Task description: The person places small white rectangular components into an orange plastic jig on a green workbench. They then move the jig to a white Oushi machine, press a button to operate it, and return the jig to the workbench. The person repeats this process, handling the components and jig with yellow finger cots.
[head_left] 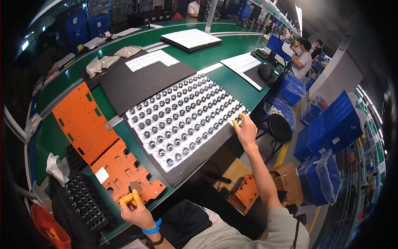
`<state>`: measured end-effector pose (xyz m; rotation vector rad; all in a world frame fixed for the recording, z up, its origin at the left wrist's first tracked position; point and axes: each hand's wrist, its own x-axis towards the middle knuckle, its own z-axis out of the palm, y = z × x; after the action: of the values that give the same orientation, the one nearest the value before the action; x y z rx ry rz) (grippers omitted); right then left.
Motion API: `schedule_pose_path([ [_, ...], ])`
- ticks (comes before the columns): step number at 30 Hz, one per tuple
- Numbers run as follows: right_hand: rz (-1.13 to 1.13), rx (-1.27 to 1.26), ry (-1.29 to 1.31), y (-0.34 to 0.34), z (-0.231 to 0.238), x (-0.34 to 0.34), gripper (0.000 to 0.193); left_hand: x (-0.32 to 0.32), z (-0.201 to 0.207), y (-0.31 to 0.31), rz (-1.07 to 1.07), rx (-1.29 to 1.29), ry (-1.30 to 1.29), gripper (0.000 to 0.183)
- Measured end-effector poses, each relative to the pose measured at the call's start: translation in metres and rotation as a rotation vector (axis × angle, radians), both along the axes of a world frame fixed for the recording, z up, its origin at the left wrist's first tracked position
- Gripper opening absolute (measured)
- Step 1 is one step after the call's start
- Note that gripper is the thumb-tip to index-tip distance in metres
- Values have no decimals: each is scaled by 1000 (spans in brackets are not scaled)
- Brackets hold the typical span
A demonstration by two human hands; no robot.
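Closely gathered, the yellow-covered fingertips of the left hand (136,211) meet the edge of a small grey piece (134,186) over a notched orange plate (133,166); whether they pinch it is hard to tell. The fingers cover its lower edge. The left wrist is bent above a blue band (152,228), its forearm cut off by the lower edge. The right arm reaches forward, elbow slightly bent, its hand (247,132) angled down with thumb and forefinger narrowly apart at the far right corner of a white panel (165,167); any part between them cannot be made out. Rows of black round parts (169,162) stand on the panel, which lies on dark sheeting (195,160) atop a green workbench (240,89). Beyond, co-workers (304,64) appear small, partly hidden by equipment.
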<state>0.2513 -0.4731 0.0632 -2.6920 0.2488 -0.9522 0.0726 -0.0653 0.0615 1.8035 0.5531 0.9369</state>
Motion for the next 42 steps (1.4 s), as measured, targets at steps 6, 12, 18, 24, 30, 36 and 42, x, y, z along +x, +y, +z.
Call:
schedule_pose_path([
  [6,526,390,-162,97,26,-39,28,-10,11,-4,-255,-536,-146,14],
  [12,1110,482,-49,180,67,-101,41,-9,46,-51,-949,-1645,-314,25],
  [18,1228,318,-85,208,74,-126,53,-15,11,-66,-1107,-1904,-166,38],
  [24,1223,299,-38,211,76,-137,48,-12,-16,-58,-1318,-1989,-264,42],
  [30,1157,262,-66,210,76,-141,38,-21,7,-57,-1012,-1592,61,39],
  [36,775,52,-126,161,62,-107,27,-27,30,-28,-903,-1075,-8,31],
  [42,356,-46,-54,85,14,-59,25,-11,21,5,-411,-282,-14,18],
])
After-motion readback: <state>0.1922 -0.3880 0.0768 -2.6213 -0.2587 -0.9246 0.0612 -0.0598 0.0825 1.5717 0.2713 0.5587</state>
